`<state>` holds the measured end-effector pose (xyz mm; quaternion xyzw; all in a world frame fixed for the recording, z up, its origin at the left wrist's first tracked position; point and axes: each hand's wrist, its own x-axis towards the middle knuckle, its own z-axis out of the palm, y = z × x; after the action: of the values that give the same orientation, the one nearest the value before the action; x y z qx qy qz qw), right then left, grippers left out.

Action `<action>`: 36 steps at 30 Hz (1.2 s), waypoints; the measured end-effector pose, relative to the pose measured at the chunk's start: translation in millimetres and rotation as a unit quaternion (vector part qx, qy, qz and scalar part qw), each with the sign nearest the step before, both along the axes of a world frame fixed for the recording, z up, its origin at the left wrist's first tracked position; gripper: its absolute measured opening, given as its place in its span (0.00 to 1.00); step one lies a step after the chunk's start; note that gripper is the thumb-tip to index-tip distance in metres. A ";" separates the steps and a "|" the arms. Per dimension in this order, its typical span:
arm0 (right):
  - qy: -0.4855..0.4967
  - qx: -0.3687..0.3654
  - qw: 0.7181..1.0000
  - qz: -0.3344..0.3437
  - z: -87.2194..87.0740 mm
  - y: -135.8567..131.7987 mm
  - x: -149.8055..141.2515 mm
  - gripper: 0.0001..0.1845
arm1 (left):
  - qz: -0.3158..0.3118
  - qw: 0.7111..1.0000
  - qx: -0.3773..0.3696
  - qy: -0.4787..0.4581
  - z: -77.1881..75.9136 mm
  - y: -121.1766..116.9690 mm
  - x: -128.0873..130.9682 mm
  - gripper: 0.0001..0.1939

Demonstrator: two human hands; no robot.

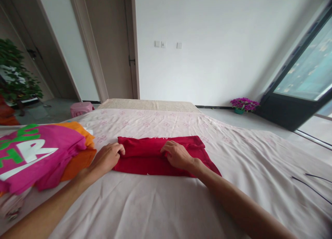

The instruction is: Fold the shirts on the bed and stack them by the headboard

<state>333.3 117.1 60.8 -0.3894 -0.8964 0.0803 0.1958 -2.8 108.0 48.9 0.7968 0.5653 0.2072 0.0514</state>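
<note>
A red shirt (145, 164) lies folded into a flat, wide shape on the bed, with part of some white lettering showing along its far edge. At its left end, my left hand (110, 155) has its fingers curled onto the cloth edge. My right hand (176, 153) rests over the middle of the shirt, fingertips bent down and pinching the upper layer of fabric. The right end of the shirt spreads out unevenly, its layers not lined up. Both thumbs are mostly hidden from view.
Left of the shirt lies a heap with a magenta shirt (46, 150) and orange clothing (80, 163). A pale flowered sheet (145, 204) covers the bed. Dark cables (311, 190) lie at the right. Beyond stand a pink stool (81, 108) and purple flowers (244, 104).
</note>
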 end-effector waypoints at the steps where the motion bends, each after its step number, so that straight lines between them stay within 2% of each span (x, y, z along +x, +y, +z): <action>1: 0.006 0.000 1.000 -0.005 2.9 -0.1 1.3 0.21 | 0.011 1.000 0.007 0.002 5.6 1.1 1.8 0.15; 4: 0.024 0.013 0.999 -0.019 10.9 1.5 -2.0 0.19 | 0.033 0.998 0.035 -0.027 22.3 8.5 18.2 0.15; 7: 0.035 0.047 0.998 -0.014 12.1 0.8 -13.7 0.16 | 0.030 0.995 0.064 -0.076 26.7 15.2 47.9 0.15; 9: 0.014 0.051 0.998 0.016 9.1 -3.0 -22.3 0.12 | 0.007 0.993 0.083 -0.079 18.3 16.3 68.4 0.13; 12: -0.032 0.038 0.997 0.062 4.3 -9.1 -30.0 0.08 | -0.015 0.996 0.086 -0.021 -8.1 13.7 89.3 0.18; 15: -0.035 0.035 0.999 0.021 4.0 -6.4 -30.5 0.15 | 0.005 0.996 0.062 0.057 -34.2 10.9 95.4 0.27; 17: -0.024 0.037 0.998 -0.046 4.5 1.4 -28.0 0.18 | 0.010 0.995 0.038 0.086 -42.3 11.3 93.4 0.30; 20: -0.039 0.037 0.991 -0.123 -1.2 14.8 -18.8 0.20 | 0.009 0.996 0.002 0.092 -41.1 16.4 83.5 0.35; 24: -0.135 -0.008 0.978 -0.161 -21.0 22.5 7.9 0.25 | 0.050 0.994 -0.024 0.092 -37.0 28.2 59.3 0.34; 27: -0.168 -0.051 0.957 -0.229 -32.3 23.2 37.0 0.32 | 0.078 0.991 -0.019 0.107 -40.1 36.0 41.3 0.33; 32: -0.193 -0.059 0.941 -0.271 -36.5 21.9 87.7 0.36 | 0.115 0.988 -0.044 0.096 -45.5 40.9 26.8 0.36; 36: -0.201 -0.047 0.930 -0.305 -41.0 16.3 113.5 0.34 | 0.146 0.984 -0.042 0.097 -47.6 41.7 22.4 0.35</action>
<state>446.8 133.5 19.8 -0.6608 -0.7502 -0.0213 0.0085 19.5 149.8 1.3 0.7191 0.6860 0.1105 -0.0010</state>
